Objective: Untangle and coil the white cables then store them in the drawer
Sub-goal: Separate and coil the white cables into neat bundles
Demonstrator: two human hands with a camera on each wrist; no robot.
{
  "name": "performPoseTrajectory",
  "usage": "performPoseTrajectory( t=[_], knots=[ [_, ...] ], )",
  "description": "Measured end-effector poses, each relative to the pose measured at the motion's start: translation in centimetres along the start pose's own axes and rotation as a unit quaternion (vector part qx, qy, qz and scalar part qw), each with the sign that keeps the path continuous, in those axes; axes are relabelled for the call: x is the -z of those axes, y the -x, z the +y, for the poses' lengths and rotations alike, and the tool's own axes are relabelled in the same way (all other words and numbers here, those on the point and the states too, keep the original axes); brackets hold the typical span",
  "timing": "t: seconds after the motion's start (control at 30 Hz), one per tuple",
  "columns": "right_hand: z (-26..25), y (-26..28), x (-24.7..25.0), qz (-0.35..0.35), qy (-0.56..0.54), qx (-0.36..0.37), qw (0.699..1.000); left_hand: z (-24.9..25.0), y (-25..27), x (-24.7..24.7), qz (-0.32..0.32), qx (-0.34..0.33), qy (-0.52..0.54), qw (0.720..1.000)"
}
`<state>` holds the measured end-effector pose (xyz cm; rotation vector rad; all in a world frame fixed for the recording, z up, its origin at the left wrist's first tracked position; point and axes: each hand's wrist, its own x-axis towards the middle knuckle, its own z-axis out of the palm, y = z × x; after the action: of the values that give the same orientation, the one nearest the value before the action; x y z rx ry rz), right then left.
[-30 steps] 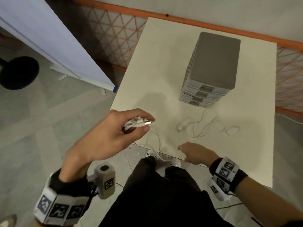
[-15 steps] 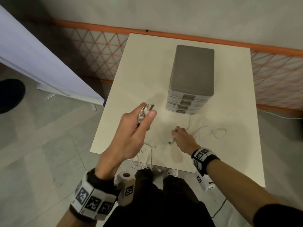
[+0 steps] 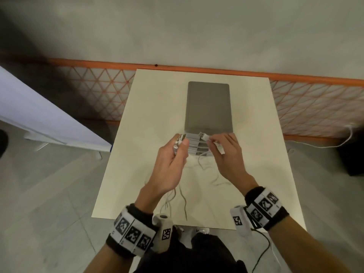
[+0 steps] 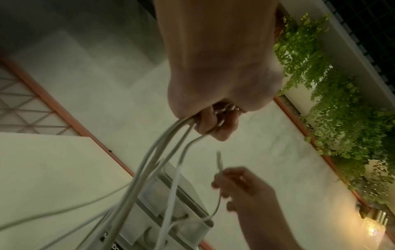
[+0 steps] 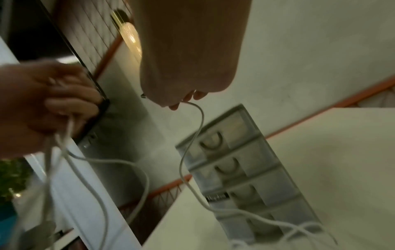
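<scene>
I'm still untangling, gathering ends. My left hand point(image 3: 173, 160) has its fingers point(image 4: 215, 125) curled tight round a bunch of white cables point(image 4: 162, 160); my right hand point(image 3: 226, 154) pinches one plug end point(image 3: 203, 136). Slack trails on the surface point(image 3: 153, 115). Next I judge: pull this strand free, coil. Beyond, the drawer unit point(image 3: 208, 107) is closed.

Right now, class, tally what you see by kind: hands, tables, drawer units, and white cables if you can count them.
Hands: 2, left hand and right hand
Table: 1
Drawer unit: 1
White cables: tangled, cannot be counted
Total counted: 4
</scene>
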<state>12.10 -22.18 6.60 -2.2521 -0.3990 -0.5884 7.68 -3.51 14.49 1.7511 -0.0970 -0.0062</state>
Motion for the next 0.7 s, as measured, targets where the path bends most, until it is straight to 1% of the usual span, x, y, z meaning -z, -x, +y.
performPoseTrajectory(
  t=[0.07, 0.17, 0.3, 0.4, 0.47, 0.53, 0.6, 0.7],
  knots=[
    [-1.4, -1.0, 1.0, 0.017, -0.016, 0.011, 1.000, -0.1, -0.8, -0.9, 0.004, 0.004, 0.027, 1.000],
    [-3.1, -1.9, 1.8, 0.043, -0.056, 0.019, 0.997, -0.3, -1.7, -2.2, 0.037, 0.003, 0.036, 0.999],
    [-4.7, -1.8, 1.6, 0.017, -0.142, 0.019, 0.989, -0.1, -2.9, -3.5, 0.076, 0.010, 0.067, 0.995],
    [-5.2, -1.7, 1.4, 0.004, -0.159, 0.009, 0.987, 0.0, -3.5, -4.1, 0.082, 0.011, 0.083, 0.993],
    [-5.5, -1.7, 1.3, -0.004, -0.190, -0.016, 0.982, -0.1, -3.6, -4.2, 0.086, 0.007, 0.076, 0.993],
    [-5.8, -1.7, 1.5, -0.030, -0.246, -0.067, 0.966, 0.0, -3.5, -4.2, 0.094, 0.007, 0.061, 0.994],
    [-5.7, -1.6, 1.8, -0.073, -0.289, -0.109, 0.948, 0.2, -3.5, -4.0, 0.111, 0.010, 0.052, 0.992],
    [-5.1, -1.3, 2.1, -0.130, -0.279, -0.116, 0.944, 0.3, -3.7, -3.3, 0.135, 0.009, 0.040, 0.990]
  ],
)
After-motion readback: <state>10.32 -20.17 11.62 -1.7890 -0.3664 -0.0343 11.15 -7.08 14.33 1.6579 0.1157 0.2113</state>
